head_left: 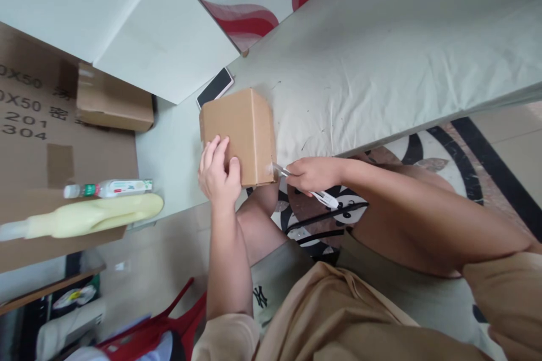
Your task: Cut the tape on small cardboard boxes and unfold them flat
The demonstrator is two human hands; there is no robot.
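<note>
A small brown cardboard box (232,118) stands near the front edge of the covered table. My left hand (220,172) grips its left side, with the fingers and thumb pressed against the cardboard. In my right hand (313,174) is a utility knife (326,199) with a white handle, its fingers closed around it. The knife's metal blade touches the lower right side of the box, by a pale strip that looks like tape. How far the blade goes in is hidden.
Behind the box lies a phone (215,88) beside a large white box (169,34). A printed water carton (254,0) is at the back. At left, a plastic bottle (127,186), a pale yellow bottle (97,215) and a smaller brown box (114,98) rest on a big carton (25,163).
</note>
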